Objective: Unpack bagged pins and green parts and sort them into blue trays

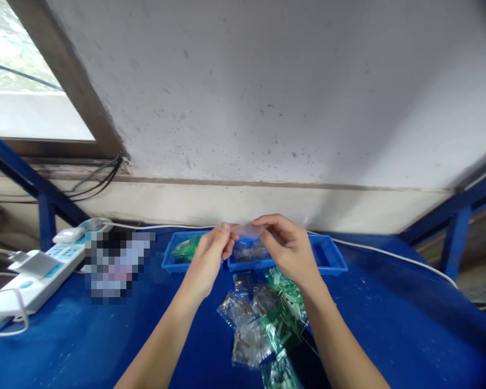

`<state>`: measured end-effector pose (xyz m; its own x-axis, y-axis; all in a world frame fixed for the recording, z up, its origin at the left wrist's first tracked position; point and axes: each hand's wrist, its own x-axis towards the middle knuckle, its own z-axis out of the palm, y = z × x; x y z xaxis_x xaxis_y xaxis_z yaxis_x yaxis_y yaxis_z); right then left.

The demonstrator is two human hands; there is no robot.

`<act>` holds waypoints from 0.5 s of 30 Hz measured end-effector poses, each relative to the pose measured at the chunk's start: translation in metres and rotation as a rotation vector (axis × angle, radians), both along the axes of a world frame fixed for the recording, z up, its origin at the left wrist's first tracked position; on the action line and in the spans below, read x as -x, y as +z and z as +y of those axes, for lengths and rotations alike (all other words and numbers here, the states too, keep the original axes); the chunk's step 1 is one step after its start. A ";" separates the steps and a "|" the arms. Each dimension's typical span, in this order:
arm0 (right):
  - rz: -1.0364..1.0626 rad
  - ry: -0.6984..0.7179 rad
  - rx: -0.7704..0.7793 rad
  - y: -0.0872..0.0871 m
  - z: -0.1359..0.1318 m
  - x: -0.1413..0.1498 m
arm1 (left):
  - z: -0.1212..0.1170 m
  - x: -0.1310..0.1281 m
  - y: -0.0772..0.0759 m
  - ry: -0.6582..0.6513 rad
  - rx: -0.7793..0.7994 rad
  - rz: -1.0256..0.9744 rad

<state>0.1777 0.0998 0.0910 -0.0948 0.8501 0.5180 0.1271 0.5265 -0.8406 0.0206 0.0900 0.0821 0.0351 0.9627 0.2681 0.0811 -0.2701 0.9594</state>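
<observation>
Over the middle blue plastic bin point(247, 266), your left hand point(214, 244) and right hand point(287, 244) pinch opposite edges of a small clear plastic bag point(249, 231), which is probably light, limp and slippery, so it is best held by its edges, thumbs against forefingers.

looked like a small workshop, judging by the blue workbench point(372, 319), plastic trays point(328, 253), heaped little bags of hardware point(251, 343), crowded power strip point(36, 292) and scuffed, speckled wall point(243, 108).

A blue table point(380, 319) bears small packets point(249, 343), blue trays point(330, 255) and a power strip point(32, 292).
</observation>
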 end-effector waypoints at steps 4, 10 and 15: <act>-0.121 -0.030 -0.077 0.001 -0.001 -0.001 | 0.001 0.001 -0.003 -0.058 0.110 -0.214; -0.155 -0.024 -0.096 -0.001 0.005 0.001 | 0.003 0.002 -0.010 0.197 -0.212 0.122; -0.096 0.037 0.136 -0.002 0.009 -0.001 | 0.006 0.000 -0.016 0.194 -0.526 0.376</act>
<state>0.1786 0.1086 0.0892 -0.1709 0.9066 0.3860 0.1925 0.4149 -0.8893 0.0204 0.0958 0.0660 0.0572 0.7052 0.7067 0.4782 -0.6407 0.6007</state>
